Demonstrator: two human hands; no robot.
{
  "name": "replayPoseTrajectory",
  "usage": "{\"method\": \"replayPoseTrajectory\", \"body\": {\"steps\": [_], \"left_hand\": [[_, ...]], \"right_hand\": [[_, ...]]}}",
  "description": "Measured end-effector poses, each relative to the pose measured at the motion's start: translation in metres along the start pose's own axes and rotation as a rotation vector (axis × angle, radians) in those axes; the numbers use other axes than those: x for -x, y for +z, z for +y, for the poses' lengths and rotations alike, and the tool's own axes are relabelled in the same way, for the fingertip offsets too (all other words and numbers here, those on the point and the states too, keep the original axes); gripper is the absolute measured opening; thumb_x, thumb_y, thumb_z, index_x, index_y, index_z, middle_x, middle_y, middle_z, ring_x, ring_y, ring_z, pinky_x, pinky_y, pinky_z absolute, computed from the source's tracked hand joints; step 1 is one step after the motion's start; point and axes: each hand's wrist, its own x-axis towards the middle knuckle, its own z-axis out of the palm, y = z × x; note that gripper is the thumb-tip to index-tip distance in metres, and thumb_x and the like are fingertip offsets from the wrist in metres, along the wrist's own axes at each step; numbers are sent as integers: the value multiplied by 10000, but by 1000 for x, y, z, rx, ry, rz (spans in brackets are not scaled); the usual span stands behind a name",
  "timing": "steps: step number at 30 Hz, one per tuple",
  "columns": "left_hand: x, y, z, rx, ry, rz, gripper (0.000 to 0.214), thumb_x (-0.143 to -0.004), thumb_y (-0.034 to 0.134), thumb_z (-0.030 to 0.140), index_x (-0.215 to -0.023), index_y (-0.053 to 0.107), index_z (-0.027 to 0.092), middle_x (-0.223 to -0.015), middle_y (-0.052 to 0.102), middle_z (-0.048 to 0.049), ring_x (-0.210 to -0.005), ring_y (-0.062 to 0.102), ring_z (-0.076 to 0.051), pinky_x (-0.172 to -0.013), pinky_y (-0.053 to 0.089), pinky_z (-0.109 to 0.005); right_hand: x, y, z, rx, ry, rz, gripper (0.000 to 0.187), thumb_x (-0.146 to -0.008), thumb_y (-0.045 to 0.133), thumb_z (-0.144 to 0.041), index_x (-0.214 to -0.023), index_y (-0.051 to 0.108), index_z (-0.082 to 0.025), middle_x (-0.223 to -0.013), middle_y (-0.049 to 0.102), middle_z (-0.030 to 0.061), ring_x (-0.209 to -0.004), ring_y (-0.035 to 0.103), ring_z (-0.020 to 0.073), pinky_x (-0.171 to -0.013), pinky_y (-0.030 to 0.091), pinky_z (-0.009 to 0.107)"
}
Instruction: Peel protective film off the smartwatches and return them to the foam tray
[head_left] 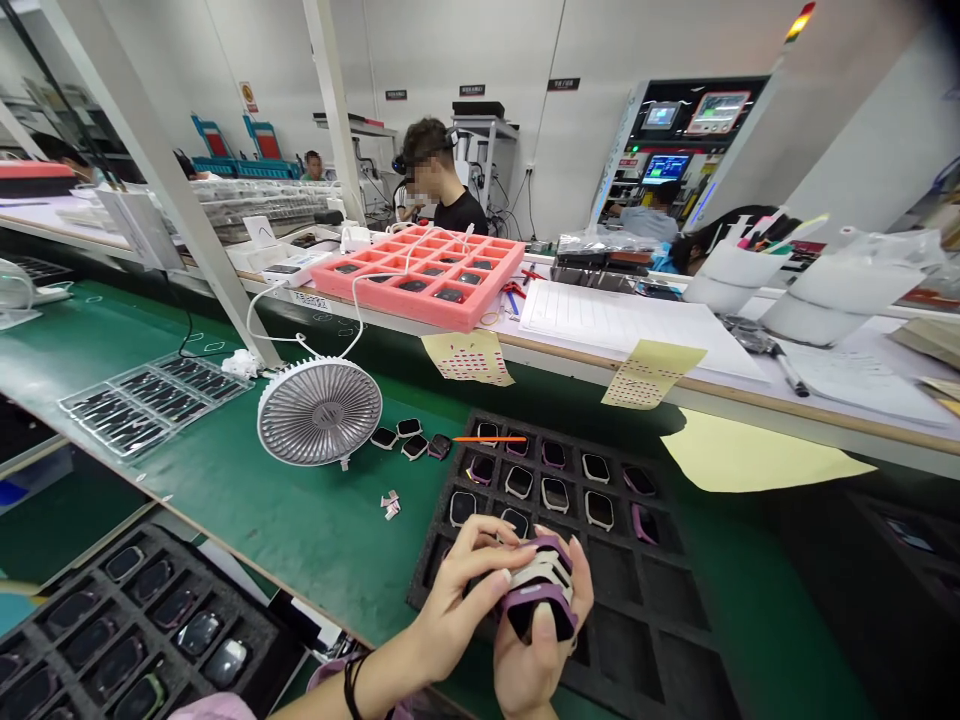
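The left hand [457,600] and right hand [536,655] are closed around a small stack of rounded smartwatch bodies [544,590] with purple and pale rims, the left fingers curling over it and the right cupping it from below. Beneath the hands lies a black foam tray [660,650], with more watch bodies in its cells ahead. Left of the hands, four loose watch bodies [414,447] sit beside a desk fan [319,412] on the green worktop [315,540].

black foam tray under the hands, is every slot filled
No, the black foam tray has empty slots beside the left hand and right hand, while watch cases sit in other slots.
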Motion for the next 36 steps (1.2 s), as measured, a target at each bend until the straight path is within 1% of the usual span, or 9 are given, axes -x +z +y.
{"method": "replayPoseTrajectory", "body": {"steps": [3,7,10,14,17,24,30,33,36], "left_hand": [[3,1,-7,69,-75,47,304,-923,454,342,-1071,695,231,-1070,515,-97,-1085,510,-227,-970,418,-384],[4,-10,-9,-42,-141,39,319,-929,437,336,-1123,669,232,-1097,523,-97,-1102,508,-217,-1000,393,-382],[5,-37,-14,-265,-163,-10,315,-921,446,315,-1145,644,217,-1094,546,-97,-1078,521,-200,-982,410,-357],[17,-84,-38,-699,-237,234,210,-879,490,309,-986,624,189,-972,591,-79,-919,564,-201,-837,481,-351],[30,-107,-58,-904,-329,306,184,-868,485,324,-917,601,190,-954,602,-75,-899,569,-223,-814,482,-377],[31,-112,-72,-1029,-352,296,138,-860,472,278,-828,571,188,-853,631,-64,-836,581,-228,-743,479,-350],[20,-111,-52,-834,-305,188,241,-885,440,257,-1056,589,178,-834,619,-50,-713,576,-165,-678,481,-278],[10,-99,-23,-711,-221,157,292,-941,369,285,-1113,591,207,-896,602,-51,-726,571,-136,-697,476,-252],[-2,-83,10,-575,-151,128,225,-925,448,285,-1003,627,173,-880,619,-56,-755,586,-133,-687,481,-234]], "right_hand": [[2,0,5,41,87,-11,632,-829,475,-420,-1401,256,-264,-1307,398,119,-1129,471,281,-868,435,451],[-3,-1,13,150,138,-99,625,-863,456,-424,-1424,246,-244,-1347,387,119,-1196,432,280,-910,421,440],[-13,0,14,123,247,-203,602,-861,477,-432,-1409,305,-252,-1277,470,104,-1076,522,240,-858,458,400],[-21,3,12,51,346,-281,566,-881,464,-431,-1405,311,-280,-1161,538,84,-796,587,175,-714,491,359],[-20,5,11,43,341,-270,557,-884,468,-427,-1400,317,-282,-1144,538,82,-759,581,165,-694,484,349],[-17,5,7,7,365,-268,545,-870,497,-421,-1376,355,-279,-1149,523,81,-780,581,166,-664,484,327],[-26,11,-11,-184,623,-345,578,-854,502,-435,-1382,353,-251,-1071,573,90,-721,584,174,-539,425,280],[-35,12,-21,-318,842,-465,560,-837,486,-449,-1326,437,-183,-994,614,117,-641,570,176,-471,369,260],[-42,12,-27,-436,1024,-606,446,-830,506,-403,-1210,538,-171,-939,632,107,-609,578,174,-431,329,230]]}}
